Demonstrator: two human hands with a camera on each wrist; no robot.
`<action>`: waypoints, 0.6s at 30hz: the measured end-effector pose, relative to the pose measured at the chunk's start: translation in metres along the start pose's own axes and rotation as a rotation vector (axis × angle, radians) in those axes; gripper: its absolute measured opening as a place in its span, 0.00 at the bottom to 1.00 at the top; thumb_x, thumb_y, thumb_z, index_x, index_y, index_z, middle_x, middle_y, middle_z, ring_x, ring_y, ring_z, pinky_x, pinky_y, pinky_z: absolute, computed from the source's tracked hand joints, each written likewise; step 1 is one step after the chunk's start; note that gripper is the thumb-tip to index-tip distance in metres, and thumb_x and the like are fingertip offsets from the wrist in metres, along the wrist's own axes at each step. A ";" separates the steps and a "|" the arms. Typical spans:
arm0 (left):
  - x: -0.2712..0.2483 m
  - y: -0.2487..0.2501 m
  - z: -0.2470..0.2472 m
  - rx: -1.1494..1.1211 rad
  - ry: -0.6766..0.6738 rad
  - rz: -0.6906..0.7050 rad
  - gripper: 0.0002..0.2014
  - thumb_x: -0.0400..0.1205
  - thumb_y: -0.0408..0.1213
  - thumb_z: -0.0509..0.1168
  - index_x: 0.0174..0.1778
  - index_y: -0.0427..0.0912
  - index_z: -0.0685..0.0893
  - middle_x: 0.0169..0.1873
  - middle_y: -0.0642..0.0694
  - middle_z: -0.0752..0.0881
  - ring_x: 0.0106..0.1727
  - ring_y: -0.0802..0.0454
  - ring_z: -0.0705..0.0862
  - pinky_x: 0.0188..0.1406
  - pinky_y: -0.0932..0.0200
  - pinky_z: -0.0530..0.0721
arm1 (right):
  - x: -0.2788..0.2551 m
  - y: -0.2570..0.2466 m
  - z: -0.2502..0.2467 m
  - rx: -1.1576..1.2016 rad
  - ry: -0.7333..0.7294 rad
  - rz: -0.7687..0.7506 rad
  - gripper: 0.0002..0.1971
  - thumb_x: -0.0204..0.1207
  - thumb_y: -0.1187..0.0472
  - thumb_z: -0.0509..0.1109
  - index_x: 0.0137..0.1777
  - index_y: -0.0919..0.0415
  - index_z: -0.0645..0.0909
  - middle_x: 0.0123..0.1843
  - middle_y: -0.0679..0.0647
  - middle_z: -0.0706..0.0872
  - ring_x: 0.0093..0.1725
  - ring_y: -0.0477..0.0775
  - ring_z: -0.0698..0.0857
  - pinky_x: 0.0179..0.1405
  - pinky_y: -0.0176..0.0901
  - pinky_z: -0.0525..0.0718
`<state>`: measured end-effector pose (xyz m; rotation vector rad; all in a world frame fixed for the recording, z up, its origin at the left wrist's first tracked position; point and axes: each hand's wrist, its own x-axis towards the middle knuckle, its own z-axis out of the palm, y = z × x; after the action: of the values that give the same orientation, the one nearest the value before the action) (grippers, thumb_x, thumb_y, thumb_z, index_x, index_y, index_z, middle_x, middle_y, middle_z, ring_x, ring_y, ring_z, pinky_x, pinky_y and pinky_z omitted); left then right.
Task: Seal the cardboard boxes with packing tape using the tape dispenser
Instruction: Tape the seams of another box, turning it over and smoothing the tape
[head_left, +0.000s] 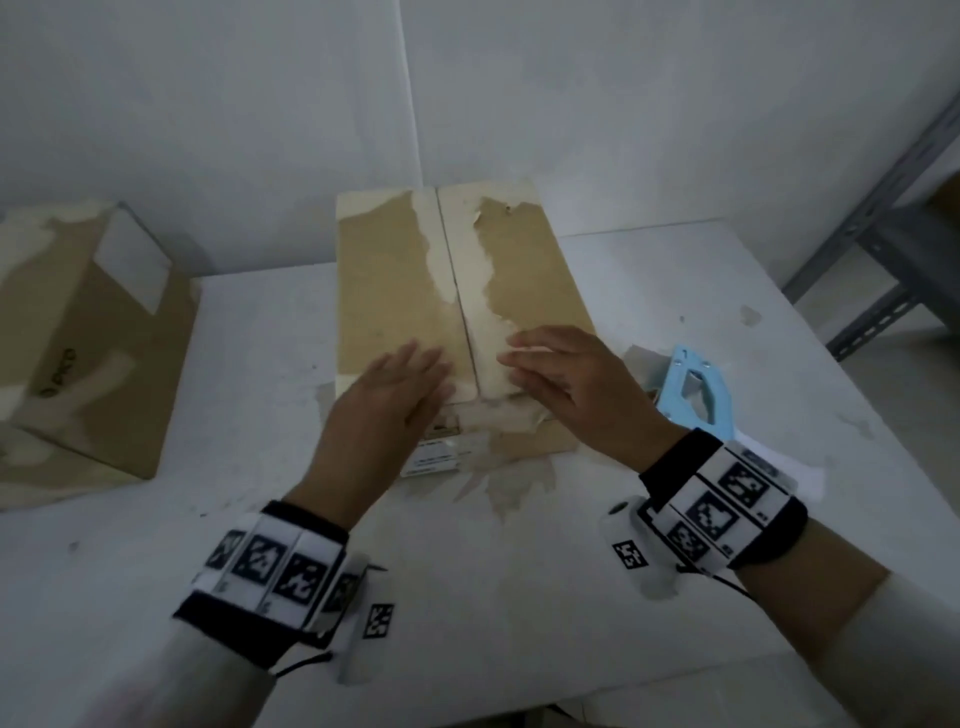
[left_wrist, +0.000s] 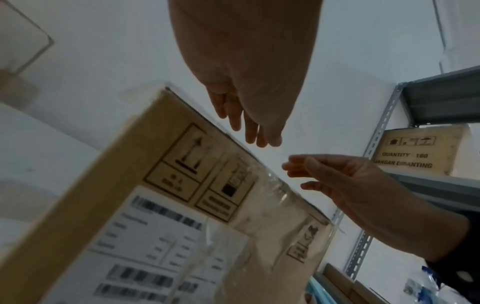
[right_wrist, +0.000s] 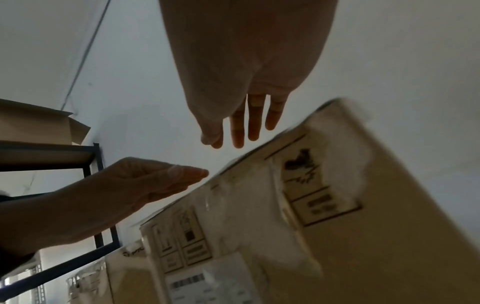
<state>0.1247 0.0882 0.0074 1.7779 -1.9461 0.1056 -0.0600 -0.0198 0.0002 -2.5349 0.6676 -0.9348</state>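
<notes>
the middle cardboard box (head_left: 457, 306) stands on the white tabletop (head_left: 519, 597), its two top flaps folded shut with a bare seam running down the centre. both hands hover just above the near end of its top: the left hand (head_left: 387, 400) on the left flap side, the right hand (head_left: 566, 384) on the right. the fingers (head_left: 524, 358) of both are straight and spread loosely, holding nothing; the wrist views show a gap of air between them and the box edge, so they are not pressing yet.

the blue tape dispenser (head_left: 693, 384) lies on the tabletop just right of the box, partly behind the right wrist. a second box (head_left: 88, 332) sits well left of the middle one.

the box looks stiff but worn, its paper skin torn away along the seam, so new tape may grip poorly on that rough patch. the flaps will likely spring up unless held flat near the seam. the dispenser seems light and rigid, best taken by its handle.
</notes>
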 end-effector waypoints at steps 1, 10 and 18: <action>0.003 0.003 0.002 -0.045 0.027 0.012 0.20 0.80 0.43 0.56 0.49 0.33 0.89 0.50 0.36 0.90 0.54 0.35 0.87 0.52 0.45 0.85 | 0.004 -0.003 0.006 -0.006 -0.008 -0.002 0.18 0.77 0.50 0.62 0.52 0.64 0.86 0.49 0.61 0.88 0.50 0.52 0.79 0.50 0.48 0.77; -0.008 -0.005 0.025 -0.146 0.053 -0.036 0.15 0.76 0.41 0.62 0.46 0.35 0.90 0.49 0.39 0.90 0.54 0.42 0.88 0.61 0.54 0.75 | 0.004 -0.001 0.029 0.004 -0.054 0.014 0.16 0.70 0.48 0.68 0.45 0.61 0.88 0.39 0.59 0.82 0.42 0.48 0.71 0.44 0.37 0.68; -0.011 -0.018 0.019 0.050 -0.043 0.183 0.17 0.77 0.39 0.60 0.57 0.38 0.87 0.55 0.40 0.88 0.56 0.42 0.87 0.56 0.44 0.83 | 0.000 0.006 0.020 -0.080 -0.105 -0.097 0.26 0.72 0.43 0.63 0.48 0.68 0.84 0.42 0.63 0.83 0.43 0.51 0.71 0.44 0.44 0.72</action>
<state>0.1365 0.0883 -0.0185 1.6421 -2.1519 0.1811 -0.0480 -0.0215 -0.0165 -2.6873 0.5656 -0.8151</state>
